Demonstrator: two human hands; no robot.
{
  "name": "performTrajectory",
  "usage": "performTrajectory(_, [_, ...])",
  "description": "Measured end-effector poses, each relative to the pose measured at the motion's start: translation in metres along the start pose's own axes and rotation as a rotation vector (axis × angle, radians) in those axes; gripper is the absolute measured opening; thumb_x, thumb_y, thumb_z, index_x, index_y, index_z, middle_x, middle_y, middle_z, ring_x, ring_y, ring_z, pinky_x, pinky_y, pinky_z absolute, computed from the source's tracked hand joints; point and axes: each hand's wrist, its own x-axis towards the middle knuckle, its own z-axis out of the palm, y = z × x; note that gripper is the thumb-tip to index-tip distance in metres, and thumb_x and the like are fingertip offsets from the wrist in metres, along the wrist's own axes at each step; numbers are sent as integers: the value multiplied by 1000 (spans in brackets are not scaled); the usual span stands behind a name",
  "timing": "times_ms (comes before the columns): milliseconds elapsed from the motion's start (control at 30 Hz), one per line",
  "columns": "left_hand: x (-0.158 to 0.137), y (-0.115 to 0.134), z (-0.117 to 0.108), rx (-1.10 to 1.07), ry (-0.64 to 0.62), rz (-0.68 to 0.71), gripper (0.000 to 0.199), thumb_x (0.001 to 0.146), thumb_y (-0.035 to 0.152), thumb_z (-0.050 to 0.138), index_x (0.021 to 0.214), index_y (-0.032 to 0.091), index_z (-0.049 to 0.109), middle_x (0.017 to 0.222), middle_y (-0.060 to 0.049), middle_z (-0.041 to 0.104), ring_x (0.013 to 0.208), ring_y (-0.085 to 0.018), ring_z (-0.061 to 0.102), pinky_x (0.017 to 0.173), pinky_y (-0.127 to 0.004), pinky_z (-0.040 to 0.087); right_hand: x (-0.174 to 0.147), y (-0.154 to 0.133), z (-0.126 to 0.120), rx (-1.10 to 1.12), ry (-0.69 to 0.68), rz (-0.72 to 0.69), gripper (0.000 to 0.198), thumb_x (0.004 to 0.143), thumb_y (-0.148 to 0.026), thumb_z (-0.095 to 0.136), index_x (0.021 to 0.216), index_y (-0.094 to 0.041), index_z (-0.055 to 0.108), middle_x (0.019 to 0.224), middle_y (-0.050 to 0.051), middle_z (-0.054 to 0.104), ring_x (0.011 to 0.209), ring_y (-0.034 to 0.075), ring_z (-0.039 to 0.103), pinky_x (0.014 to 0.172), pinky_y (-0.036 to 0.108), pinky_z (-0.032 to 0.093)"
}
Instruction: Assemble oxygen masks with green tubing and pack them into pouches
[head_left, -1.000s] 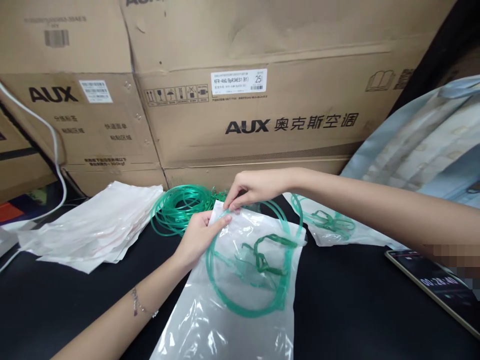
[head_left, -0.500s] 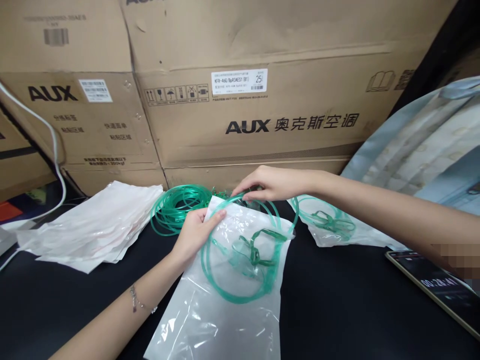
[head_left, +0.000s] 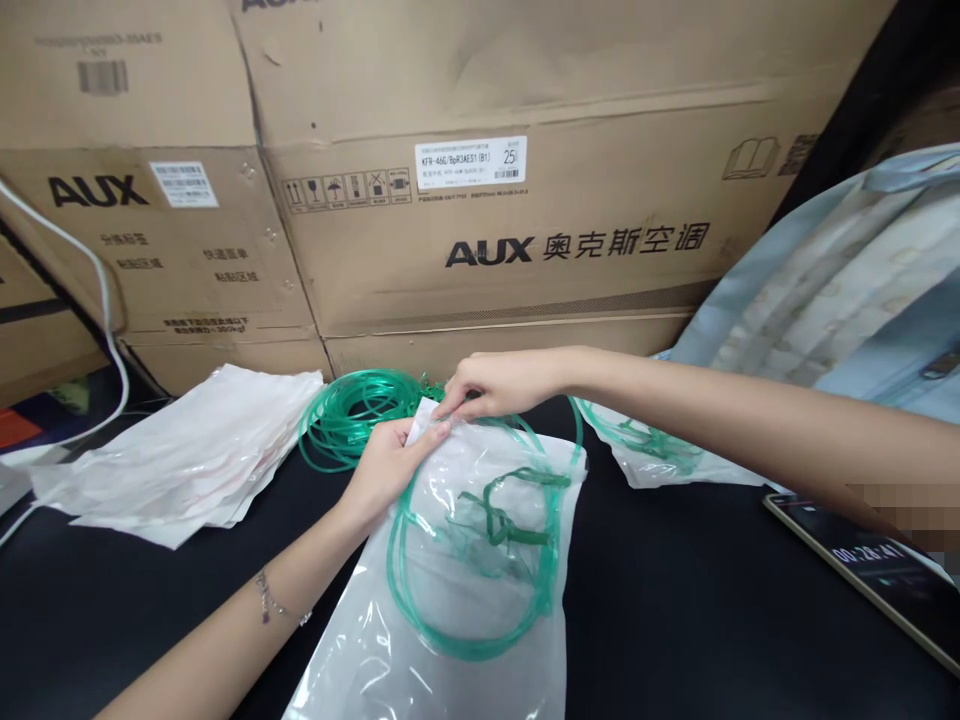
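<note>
My left hand [head_left: 401, 455] grips the upper left edge of a clear-fronted white pouch [head_left: 457, 690], with the thumb on its front. Inside the pouch lies a loop of green plastic tubing [head_left: 469, 648]. A dark green strap-like piece [head_left: 517, 535] and a pale translucent part, too blurred to name, sit within the loop. Part of the tubing arches out past the pouch's top right. My right hand [head_left: 499, 385] is closed at the pouch's mouth, fingertips close to my left thumb. Its fingers pinch there, seemingly on the tubing; the exact contact is hidden.
A stack of white pouches [head_left: 202, 440] lies at left. Behind my left hand is a coiled pile of green tubing [head_left: 352, 400]. A filled pouch [head_left: 660, 465] rests at right, near a phone [head_left: 862, 560] showing a timer. Cardboard boxes [head_left: 510, 290] stand behind; a light-blue bag [head_left: 810, 290] is at right.
The tubing loop has slid further down inside the pouch. My right hand has moved left and slightly down, closing near my left thumb. My left hand keeps its grip.
</note>
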Motion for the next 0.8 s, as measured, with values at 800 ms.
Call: performTrajectory(800, [-2,11,-2,-65,100,-41,39,62,50,65,57,13,52,51,4,44,46,-7,35,43,-19,25,-35,6,30,-261,293,211,37,77,-22,50,113,-16,55,84,5,61,70,15,54,57,23,36])
